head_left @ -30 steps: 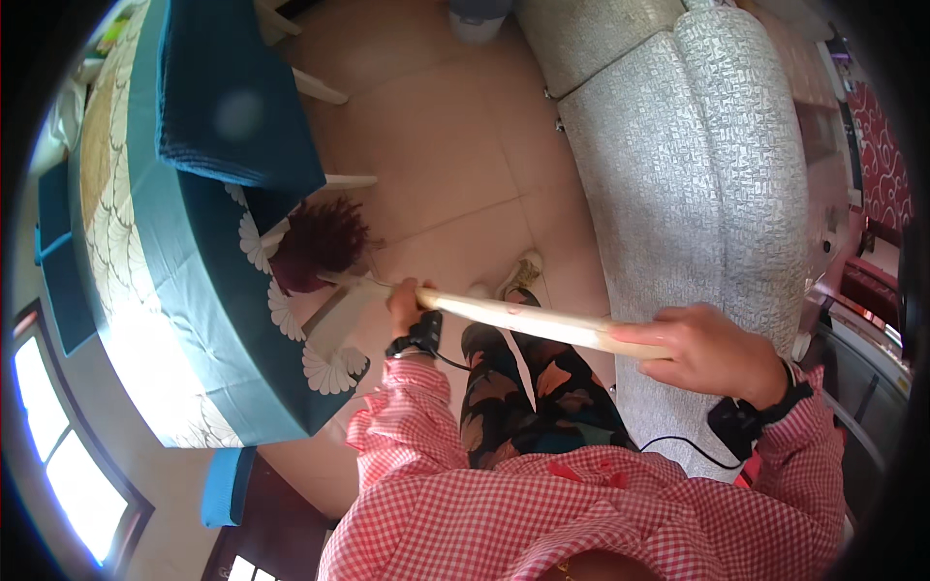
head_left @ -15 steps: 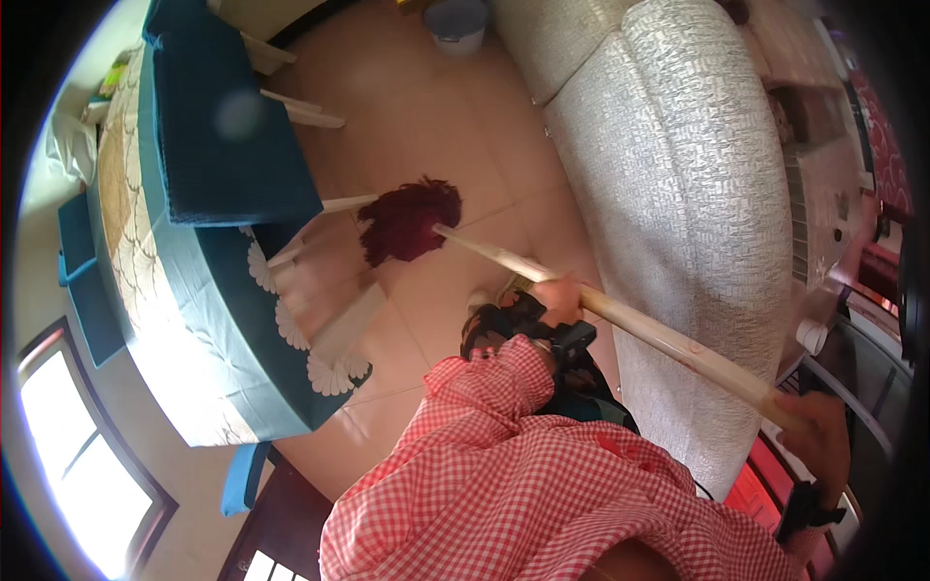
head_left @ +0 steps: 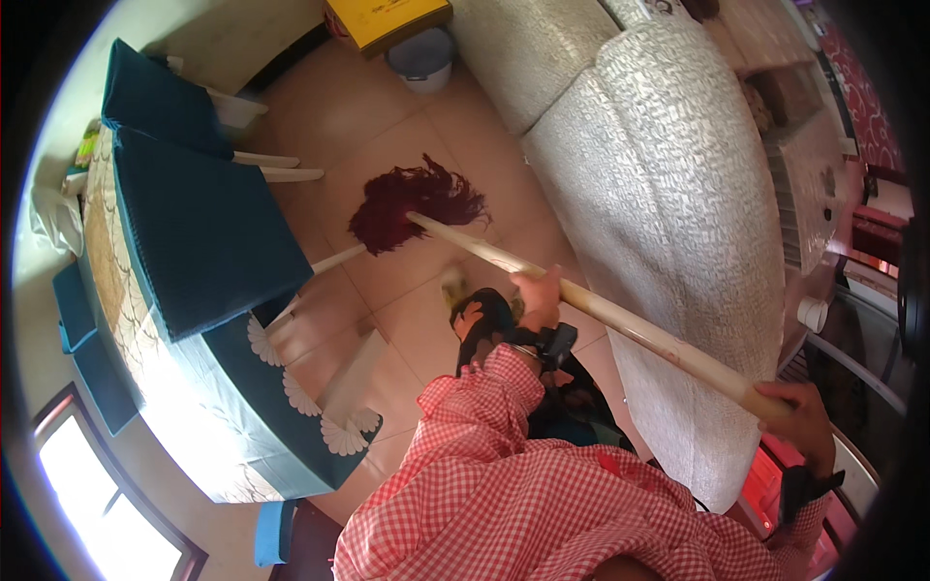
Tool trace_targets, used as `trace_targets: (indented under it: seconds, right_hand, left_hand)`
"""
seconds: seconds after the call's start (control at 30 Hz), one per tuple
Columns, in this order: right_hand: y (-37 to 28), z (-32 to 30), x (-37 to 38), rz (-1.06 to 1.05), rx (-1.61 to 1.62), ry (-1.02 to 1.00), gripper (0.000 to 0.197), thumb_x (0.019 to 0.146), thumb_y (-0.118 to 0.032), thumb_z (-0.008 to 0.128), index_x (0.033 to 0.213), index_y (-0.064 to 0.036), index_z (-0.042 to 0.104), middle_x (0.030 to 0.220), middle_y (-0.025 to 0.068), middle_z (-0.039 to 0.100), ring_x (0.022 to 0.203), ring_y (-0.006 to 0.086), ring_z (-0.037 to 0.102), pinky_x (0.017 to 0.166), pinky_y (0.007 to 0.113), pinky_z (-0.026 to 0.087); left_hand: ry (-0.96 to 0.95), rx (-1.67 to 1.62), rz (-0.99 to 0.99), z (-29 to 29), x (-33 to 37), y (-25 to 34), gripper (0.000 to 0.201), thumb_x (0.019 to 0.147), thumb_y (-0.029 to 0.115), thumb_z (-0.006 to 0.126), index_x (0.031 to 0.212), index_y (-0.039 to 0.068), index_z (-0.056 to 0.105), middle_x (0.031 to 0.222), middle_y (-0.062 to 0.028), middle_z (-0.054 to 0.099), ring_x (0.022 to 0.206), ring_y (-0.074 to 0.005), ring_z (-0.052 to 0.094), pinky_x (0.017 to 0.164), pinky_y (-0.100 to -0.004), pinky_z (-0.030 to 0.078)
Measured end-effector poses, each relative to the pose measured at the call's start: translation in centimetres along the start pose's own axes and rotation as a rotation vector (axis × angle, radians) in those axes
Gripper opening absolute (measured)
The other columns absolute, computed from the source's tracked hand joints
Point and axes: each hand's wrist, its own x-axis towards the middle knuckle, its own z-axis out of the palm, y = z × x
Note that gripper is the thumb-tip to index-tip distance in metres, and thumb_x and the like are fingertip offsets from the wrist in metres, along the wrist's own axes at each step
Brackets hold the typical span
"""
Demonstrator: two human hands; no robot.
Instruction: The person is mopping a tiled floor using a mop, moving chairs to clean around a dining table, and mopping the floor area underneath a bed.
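A mop (head_left: 659,351) with a long pale wooden handle slants across the view. Its dark red string head (head_left: 392,205) lies spread on the tiled floor, some strands trailing to the right. My left hand (head_left: 539,296) is closed round the handle at mid-length, a dark device strapped at that wrist. Near the handle's upper end, at the right, my right hand (head_left: 802,424) grips it too, and a black band circles that wrist. Both arms wear red-and-white checked sleeves. Part of my foot shows below the mop head.
A silvery patterned sofa (head_left: 659,194) runs along the right. To the left stand blue-covered chairs (head_left: 208,223) and a table (head_left: 208,416) with a teal and pale cloth. Pale chair legs reach near the mop head. Beyond it are a bucket (head_left: 423,73) and a yellow box (head_left: 387,17).
The view has shifted, bringing more of the yellow box and bucket in. The mop head's strands have fanned out to the right. Both hands keep their hold on the handle.
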Motion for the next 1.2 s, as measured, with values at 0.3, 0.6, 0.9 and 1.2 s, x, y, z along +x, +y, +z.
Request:
trace_targets:
  seconds: [0.3,0.6,0.9,1.2]
  right_hand:
    - [-17.5,6.8,9.2,-0.035,0.003,-0.288,0.044,0.063,0.0,0.067,0.106,0.0011,0.059,0.081,0.0045,0.061,0.071,0.0079,0.054,0.063,0.02,0.044]
    - [-29.9,16.3,16.6,-0.184,0.023,-0.533,0.044,0.069,-0.004,0.066,0.112,0.0001,0.056,0.084,0.0058,0.061,0.074,0.0093,0.054,0.068,0.022,0.045]
    - [-35.2,9.9,15.1,-0.589,-0.461,-0.387,0.044,0.066,-0.008,0.065,0.11,-0.0089,0.059,0.07,0.0155,0.059,0.058,0.0206,0.057,0.054,0.029,0.043]
    - [-36.3,2.2,10.9,-0.734,-0.708,-0.099,0.038,0.057,-0.01,0.067,0.095,-0.0048,0.064,0.063,0.0144,0.054,0.055,0.0284,0.055,0.051,0.035,0.041]
  left_hand:
    - [0.263,0.002,0.109,-11.2,10.0,14.3,0.056,0.073,0.019,0.063,0.115,0.001,0.03,0.09,-0.0135,0.049,0.072,-0.0199,0.053,0.046,-0.0307,0.043]
    - [0.283,-0.07,0.155,-24.4,19.4,25.2,0.036,0.072,0.003,0.056,0.102,-0.006,0.04,0.081,-0.0152,0.053,0.055,-0.0238,0.057,0.042,-0.0332,0.046]
    - [0.154,-0.23,0.074,-19.4,15.6,25.0,0.027,0.076,0.011,0.052,0.093,-0.006,0.04,0.069,-0.0154,0.052,0.057,-0.0267,0.059,0.046,-0.0357,0.05]
    - [0.069,-0.615,-0.218,-9.2,9.1,24.1,0.023,0.085,0.019,0.045,0.094,-0.002,0.04,0.073,-0.015,0.055,0.072,-0.0286,0.057,0.067,-0.0429,0.049]
